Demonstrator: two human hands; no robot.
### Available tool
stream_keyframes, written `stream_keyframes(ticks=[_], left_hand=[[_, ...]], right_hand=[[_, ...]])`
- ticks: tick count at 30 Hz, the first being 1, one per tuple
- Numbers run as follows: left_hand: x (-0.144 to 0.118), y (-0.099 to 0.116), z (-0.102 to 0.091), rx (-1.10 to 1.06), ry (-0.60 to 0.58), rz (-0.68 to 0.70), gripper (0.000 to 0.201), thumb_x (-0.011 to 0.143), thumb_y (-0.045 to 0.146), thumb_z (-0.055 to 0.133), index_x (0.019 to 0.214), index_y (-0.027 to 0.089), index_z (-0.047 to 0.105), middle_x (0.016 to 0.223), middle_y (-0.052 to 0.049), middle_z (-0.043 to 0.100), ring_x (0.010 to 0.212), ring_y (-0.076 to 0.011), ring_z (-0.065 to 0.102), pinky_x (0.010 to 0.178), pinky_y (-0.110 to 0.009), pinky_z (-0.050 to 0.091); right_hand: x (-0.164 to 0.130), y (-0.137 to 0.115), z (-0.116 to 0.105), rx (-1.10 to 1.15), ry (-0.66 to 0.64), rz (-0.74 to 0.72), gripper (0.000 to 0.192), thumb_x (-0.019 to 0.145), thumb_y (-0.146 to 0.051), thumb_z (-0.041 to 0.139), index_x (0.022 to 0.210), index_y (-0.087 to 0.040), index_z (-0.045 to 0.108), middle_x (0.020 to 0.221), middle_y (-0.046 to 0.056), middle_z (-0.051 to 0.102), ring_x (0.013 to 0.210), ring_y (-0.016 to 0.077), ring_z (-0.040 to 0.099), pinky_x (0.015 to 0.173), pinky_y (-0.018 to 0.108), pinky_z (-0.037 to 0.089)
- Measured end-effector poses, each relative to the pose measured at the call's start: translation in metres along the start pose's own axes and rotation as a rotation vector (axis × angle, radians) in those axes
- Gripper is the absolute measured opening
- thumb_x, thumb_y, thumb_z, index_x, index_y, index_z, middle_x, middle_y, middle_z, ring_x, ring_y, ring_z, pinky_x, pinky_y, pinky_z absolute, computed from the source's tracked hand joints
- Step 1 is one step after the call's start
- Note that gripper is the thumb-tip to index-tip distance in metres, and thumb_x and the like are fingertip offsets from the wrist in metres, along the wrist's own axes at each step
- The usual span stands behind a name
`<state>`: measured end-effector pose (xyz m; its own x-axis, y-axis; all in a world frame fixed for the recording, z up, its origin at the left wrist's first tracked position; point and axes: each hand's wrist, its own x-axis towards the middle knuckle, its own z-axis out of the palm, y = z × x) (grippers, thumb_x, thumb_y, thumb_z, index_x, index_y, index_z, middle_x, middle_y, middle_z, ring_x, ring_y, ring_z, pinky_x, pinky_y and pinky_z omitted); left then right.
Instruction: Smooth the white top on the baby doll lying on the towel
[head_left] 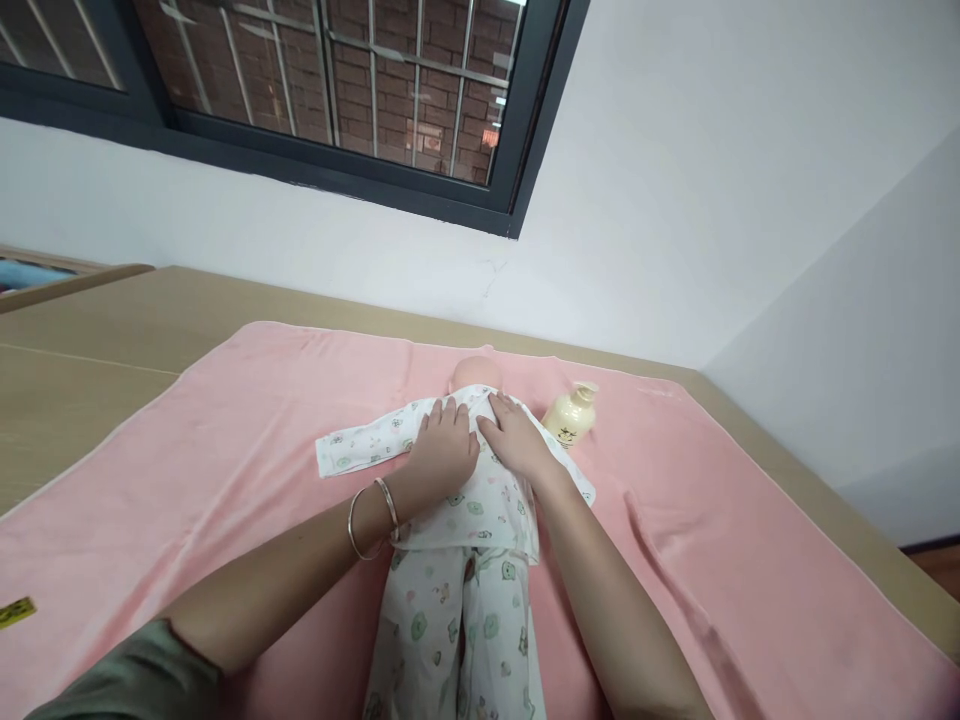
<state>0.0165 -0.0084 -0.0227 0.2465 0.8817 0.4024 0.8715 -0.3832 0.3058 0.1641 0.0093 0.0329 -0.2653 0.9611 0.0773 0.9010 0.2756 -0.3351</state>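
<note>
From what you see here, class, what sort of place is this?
Probably a room set up for baby-care practice: a doll in printed clothes lies on a pink towel over a table, a bottle beside it, under a barred window.

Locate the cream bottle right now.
In the head view the cream bottle lies on the pink towel, right of centre, just beyond the right hand and beside the doll near its head.
</note>
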Motion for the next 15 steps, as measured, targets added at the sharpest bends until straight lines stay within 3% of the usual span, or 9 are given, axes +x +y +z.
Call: stream_keyframes(ticks=[5, 10, 15], left_hand=[[0.015, -0.012, -0.007, -0.078, -0.055, -0.015, 0.05, 0.098, 0.026, 0.036, 0.142, 0.006, 0.05, 0.151, -0.023, 0.052, 0.146, -0.0347, 0.041, 0.117, -0.055, 0.035], [0.032, -0.031, -0.016, -0.158, -0.073, -0.002, 0.041, 0.099, 0.027, 0.032, 0.123, 0.012, 0.062, 0.128, -0.017, 0.069, 0.122, -0.0276, 0.061, 0.109, -0.045, 0.045], [0.01, -0.009, -0.011, 0.029, 0.046, -0.038, 0.047, 0.099, 0.03, 0.036, 0.135, 0.006, 0.055, 0.138, -0.023, 0.062, 0.132, -0.0348, 0.055, 0.11, -0.053, 0.041]], right_hand=[[-0.012, -0.021, -0.004, -0.166, -0.039, 0.04, 0.059, 0.105, -0.029, 0.031, 0.157, -0.001, 0.033, 0.162, 0.025, 0.035, 0.152, 0.0341, 0.03, 0.124, 0.048, 0.022], [-0.028, -0.043, -0.001, -0.23, -0.072, -0.012, 0.059, 0.103, -0.026, 0.034, 0.156, 0.001, 0.034, 0.161, 0.028, 0.034, 0.153, 0.0344, 0.03, 0.124, 0.045, 0.022], [-0.016, -0.025, -0.003, -0.064, -0.057, 0.035, 0.057, 0.103, -0.027, 0.033, 0.156, -0.006, 0.038, 0.163, 0.021, 0.035, 0.154, 0.0291, 0.029, 0.123, 0.042, 0.026]])
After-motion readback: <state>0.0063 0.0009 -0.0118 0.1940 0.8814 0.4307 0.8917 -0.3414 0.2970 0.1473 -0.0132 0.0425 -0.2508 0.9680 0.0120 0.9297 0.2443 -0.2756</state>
